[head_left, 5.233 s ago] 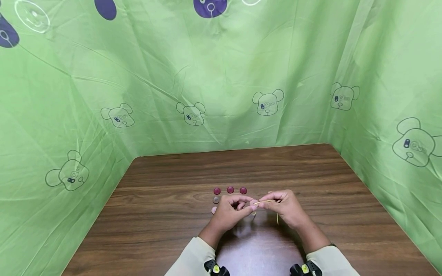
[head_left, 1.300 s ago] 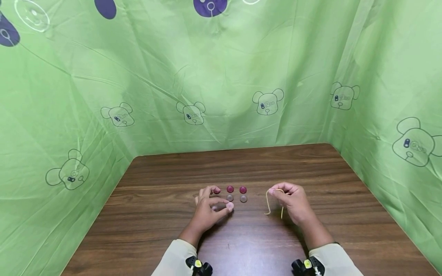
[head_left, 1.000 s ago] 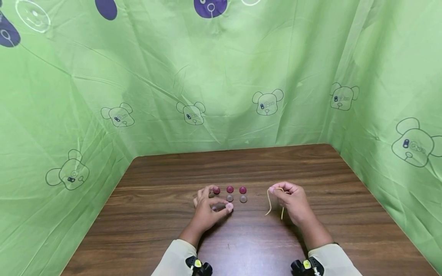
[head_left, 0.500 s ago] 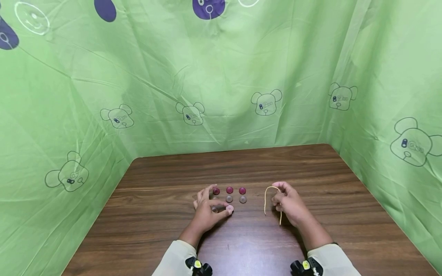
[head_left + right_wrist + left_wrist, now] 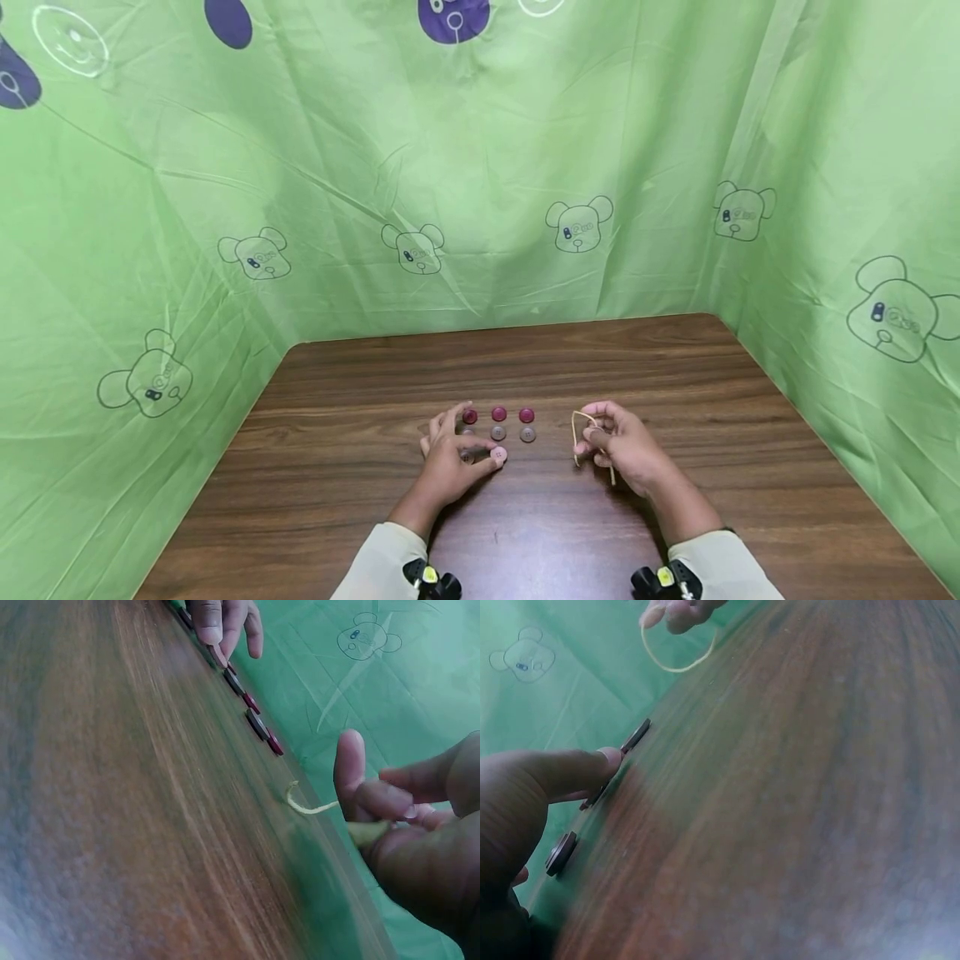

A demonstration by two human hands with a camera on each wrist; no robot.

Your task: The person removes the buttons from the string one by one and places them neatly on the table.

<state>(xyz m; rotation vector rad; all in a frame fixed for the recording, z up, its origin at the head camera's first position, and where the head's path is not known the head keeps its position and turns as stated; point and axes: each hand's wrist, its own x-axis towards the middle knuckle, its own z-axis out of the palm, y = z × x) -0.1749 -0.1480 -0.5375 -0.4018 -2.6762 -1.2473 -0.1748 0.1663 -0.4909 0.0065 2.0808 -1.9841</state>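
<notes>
With thumb and index finger, my left hand (image 5: 447, 462) pinches a pale pink button (image 5: 498, 454) at the tabletop. Under that hand lie another button (image 5: 467, 457), partly covered, and a grey-brown one (image 5: 468, 432). Two more grey-brown buttons, a middle one (image 5: 498, 433) and a right one (image 5: 528, 434), lie behind the pink one. Farther back is a row of dark red buttons (image 5: 498, 414). To the right, my right hand (image 5: 626, 442) holds a thin yellow cord (image 5: 574, 429) above the table, its ends hanging down. In the right wrist view the cord (image 5: 307, 810) sticks out past the fingers.
The brown wood-grain table (image 5: 360, 400) spreads out around both hands. A green cloth (image 5: 480, 167) printed with bear heads surrounds its back and sides. Black wrist cameras (image 5: 442, 586) sit at the cuffs.
Seconds ago both hands held the pink button and cord together; the button is now at the table in my left hand. Lately my right fingers have shifted along the cord, changing its loop.
</notes>
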